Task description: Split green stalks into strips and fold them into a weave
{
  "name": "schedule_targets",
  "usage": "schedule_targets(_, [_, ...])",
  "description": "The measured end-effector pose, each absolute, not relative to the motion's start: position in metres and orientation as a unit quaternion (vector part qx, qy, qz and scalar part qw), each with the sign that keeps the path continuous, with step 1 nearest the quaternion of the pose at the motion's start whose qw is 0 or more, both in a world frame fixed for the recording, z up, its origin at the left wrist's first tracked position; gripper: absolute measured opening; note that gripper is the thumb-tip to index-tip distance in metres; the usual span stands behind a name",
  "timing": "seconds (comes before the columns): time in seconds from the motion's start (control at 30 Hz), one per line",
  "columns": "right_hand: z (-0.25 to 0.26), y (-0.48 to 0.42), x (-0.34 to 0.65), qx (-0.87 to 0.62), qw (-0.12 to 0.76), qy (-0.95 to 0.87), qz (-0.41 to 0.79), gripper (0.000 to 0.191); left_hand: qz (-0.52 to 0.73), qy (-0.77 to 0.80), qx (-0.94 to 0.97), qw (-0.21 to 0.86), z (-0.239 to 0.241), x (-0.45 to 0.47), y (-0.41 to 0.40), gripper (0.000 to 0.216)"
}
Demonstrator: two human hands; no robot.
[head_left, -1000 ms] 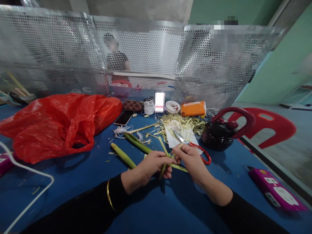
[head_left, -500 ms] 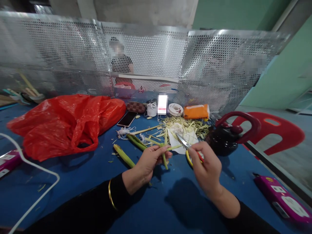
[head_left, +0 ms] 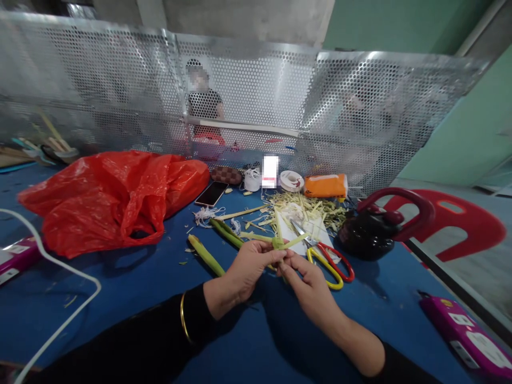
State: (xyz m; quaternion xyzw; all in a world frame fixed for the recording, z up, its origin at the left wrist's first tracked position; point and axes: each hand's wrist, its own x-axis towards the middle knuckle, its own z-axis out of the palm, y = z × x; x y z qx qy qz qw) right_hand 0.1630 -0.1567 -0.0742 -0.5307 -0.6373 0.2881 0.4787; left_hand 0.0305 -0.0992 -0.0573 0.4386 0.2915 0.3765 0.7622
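Green plant strips [head_left: 277, 242], crossed and folded over each other, are pinched between the fingers of my left hand [head_left: 248, 269]. From the right, my right hand [head_left: 310, 285] meets them, its thumb and fingers closed on the lower end of the strips. Just beyond my right hand lie scissors [head_left: 328, 265] with one red and one yellow handle, their blades on a white paper [head_left: 288, 229]. Left of my hands are a thick green stalk [head_left: 206, 256] and a second, darker stalk [head_left: 226, 232]. My fingers hide part of the strips.
Shredded plant bits [head_left: 316, 209] are heaped behind the paper. A dark kettle [head_left: 366, 234] stands right, a red plastic bag [head_left: 104, 205] left. A phone [head_left: 212, 193], a ribbon roll [head_left: 292, 181] and an orange packet [head_left: 326, 185] lie near the perforated metal screen [head_left: 256, 90]. A person sits behind it.
My right hand has let go of the scissors, which now lie on the table, and has moved left to take hold of the strips. My left hand keeps its hold.
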Motion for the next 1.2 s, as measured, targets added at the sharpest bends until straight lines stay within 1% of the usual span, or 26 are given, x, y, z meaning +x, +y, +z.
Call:
schedule_targets(0.17, [-0.069,-0.160,0.162,-0.503,0.464,-0.673,0.280,0.027,0.390,0.298,0.430,0.758,-0.054,0.029,-0.098,0.033])
schedule_targets(0.4, [-0.062,-0.160,0.163,-0.463,0.439,-0.709,0.301,0.029,0.423,0.322,0.428,0.731,-0.054,0.029,-0.097,0.026])
schedule_targets(0.63, [-0.062,-0.161,0.163,-0.449,0.416,-0.723,0.319,0.030,0.448,0.367,0.393,0.714,-0.048,0.029,-0.100,0.027])
schedule_targets(0.83, [-0.068,-0.161,0.158,-0.442,0.411,-0.745,0.284,0.028,0.441,0.360,0.368,0.736,-0.052,0.029,-0.099,0.029])
schedule_targets(0.97, [-0.068,-0.161,0.160,-0.467,0.389,-0.761,0.227,0.028,0.393,0.344,0.365,0.771,-0.051,0.025,-0.094,0.027])
schedule_targets(1.0, [-0.068,-0.161,0.162,-0.486,0.398,-0.752,0.203,0.029,0.387,0.339,0.371,0.773,-0.050,0.024,-0.092,0.027])
schedule_targets(1.07, [-0.066,-0.160,0.170,-0.534,0.450,-0.701,0.141,0.028,0.383,0.336,0.385,0.770,-0.047,0.021,-0.090,0.026])
schedule_targets(1.13, [-0.064,-0.158,0.177,-0.570,0.510,-0.639,0.085,0.016,0.366,0.334,0.402,0.770,-0.045,0.019,-0.089,0.027])
schedule_targets(1.17, [-0.063,-0.156,0.180,-0.577,0.524,-0.622,0.077,0.011,0.355,0.331,0.414,0.770,-0.044,0.018,-0.089,0.027])
schedule_targets(1.2, [-0.063,-0.155,0.182,-0.579,0.523,-0.620,0.086,0.012,0.343,0.325,0.430,0.770,-0.044,0.018,-0.090,0.027])
